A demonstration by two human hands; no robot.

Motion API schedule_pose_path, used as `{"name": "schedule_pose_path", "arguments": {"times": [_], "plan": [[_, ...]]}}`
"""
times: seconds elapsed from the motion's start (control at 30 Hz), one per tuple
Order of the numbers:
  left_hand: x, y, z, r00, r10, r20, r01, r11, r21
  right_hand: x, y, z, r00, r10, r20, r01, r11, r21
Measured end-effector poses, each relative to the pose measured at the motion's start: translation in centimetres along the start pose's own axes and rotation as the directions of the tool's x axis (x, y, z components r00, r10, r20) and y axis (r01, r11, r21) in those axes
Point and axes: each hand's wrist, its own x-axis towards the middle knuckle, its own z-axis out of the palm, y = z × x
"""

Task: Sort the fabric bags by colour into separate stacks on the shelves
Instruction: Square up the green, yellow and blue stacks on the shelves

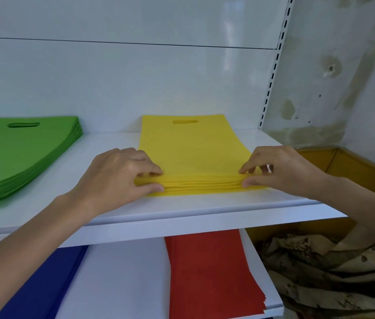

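Both hands pinched the near edge of the yellow stack (193, 155) on the upper shelf (181, 210): left hand (122, 173) and right hand (281, 169), fingers curled at its corners. Bags looked light, floppy, slippery; best held by the edges. Four stacks: yellow, green stack (20, 153), blue stack (43, 284), red stack (209, 272).

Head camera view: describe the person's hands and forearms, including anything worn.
The left hand and right hand are bare: no gloves, rings or bracelets show. The left forearm and right forearm are uncovered too, with no sleeve or watch in view.
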Motion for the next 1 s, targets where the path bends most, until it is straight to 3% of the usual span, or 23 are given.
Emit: {"name": "schedule_pose_path", "arguments": {"times": [0.13,0.27,0.33,0.5,0.6,0.7,0.8,1.0], "plan": [[0.4,-0.2,-0.3,0.997,0.068,-0.024,-0.065,0.992,0.112,-0.3,-0.5,0.0,0.998,-0.063,-0.017,0.063,0.998,-0.021],[0.3,-0.2,-0.4,0.993,0.097,0.066,-0.105,0.987,0.122,-0.7,-0.9,0.4,0.934,-0.354,-0.038,0.320,0.883,-0.343],[0.1,-0.1,-0.5,0.991,0.094,0.098,-0.103,0.990,0.096,-0.7,-0.8,0.6,0.901,-0.435,-0.012,0.391,0.821,-0.417],[0.6,-0.4,-0.8,0.980,0.152,0.127,-0.170,0.974,0.149,-0.2,-0.7,0.1,0.893,-0.445,0.065,0.420,0.774,-0.473],[1.0,-0.4,-0.5,0.965,0.221,0.145,-0.251,0.937,0.241,0.5,-0.7,0.3,0.874,-0.464,0.145,0.456,0.679,-0.575],[1.3,0.1,-0.3,0.957,0.233,0.171,-0.277,0.910,0.309,0.8,-1.2,0.7,0.857,-0.496,0.138,0.453,0.600,-0.659],[1.3,0.7,-0.2,0.958,0.224,0.176,-0.275,0.893,0.356,0.9,-1.6,0.9,0.858,-0.506,0.088,0.429,0.613,-0.664],[1.9,0.8,-1.7,0.949,0.311,0.048,-0.302,0.857,0.417,1.2,-2.2,-0.7,0.862,-0.507,-0.023,0.365,0.650,-0.667]]}}
